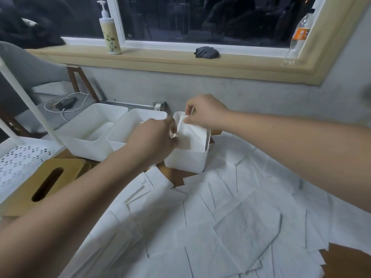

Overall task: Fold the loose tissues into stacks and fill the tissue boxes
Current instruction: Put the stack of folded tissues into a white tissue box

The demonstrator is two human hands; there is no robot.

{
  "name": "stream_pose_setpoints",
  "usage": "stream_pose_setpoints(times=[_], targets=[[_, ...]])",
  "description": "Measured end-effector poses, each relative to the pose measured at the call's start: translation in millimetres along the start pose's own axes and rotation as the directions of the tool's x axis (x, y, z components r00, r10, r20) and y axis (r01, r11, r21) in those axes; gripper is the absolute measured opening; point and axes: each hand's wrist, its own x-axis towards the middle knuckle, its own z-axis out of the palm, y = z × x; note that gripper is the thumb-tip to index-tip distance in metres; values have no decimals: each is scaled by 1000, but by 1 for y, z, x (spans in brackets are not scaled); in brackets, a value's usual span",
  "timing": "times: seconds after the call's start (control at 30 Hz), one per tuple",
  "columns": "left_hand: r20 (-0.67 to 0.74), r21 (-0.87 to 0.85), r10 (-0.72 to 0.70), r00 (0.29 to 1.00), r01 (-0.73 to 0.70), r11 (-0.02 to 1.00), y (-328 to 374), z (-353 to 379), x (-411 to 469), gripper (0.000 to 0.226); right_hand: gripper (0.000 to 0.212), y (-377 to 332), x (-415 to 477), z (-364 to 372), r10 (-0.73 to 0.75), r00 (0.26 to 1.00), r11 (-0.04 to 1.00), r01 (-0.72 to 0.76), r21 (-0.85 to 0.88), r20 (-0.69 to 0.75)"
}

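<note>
- From where I stand, both hands work over the rightmost white box (pixel 186 162). The right hand (pixel 204 114) pinches the far corner of the folded stack (pixel 192 137), and the left hand (pixel 154 138) has its fingers curled on the stack's left edge.
- The stack sits inside that box, its top near the rim. The loose tissues (pixel 230 221) lie spread over the table in front.
- To do this well, I'd lower both ends evenly, keep the edges square to the walls, and press flat before letting go so no corner rides up.
- A wooden lid (pixel 22 199) with a slot lies nearby on the left.
- The pump bottle (pixel 110 37) shows a flower print but no readable words. The plastic bottle (pixel 300 34) has an orange label, its lettering too blurred to read.
</note>
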Motion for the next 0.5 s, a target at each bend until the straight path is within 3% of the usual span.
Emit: stream_pose_setpoints(times=[0.27,0.4,0.5], targets=[[-52,22,47,998,-46,999,1,0,-1,20,21,-4,-14,19,-24,999,981,32,-192,44],[-105,-3,63,992,-64,998,2,0,-4,18,29,-8,-23,15,-121,992,948,108,-301,-24],[-172,-35,81,982,-88,995,6,-5,-6,15,28,-6,-33,7,-153,986,953,130,-275,-67]])
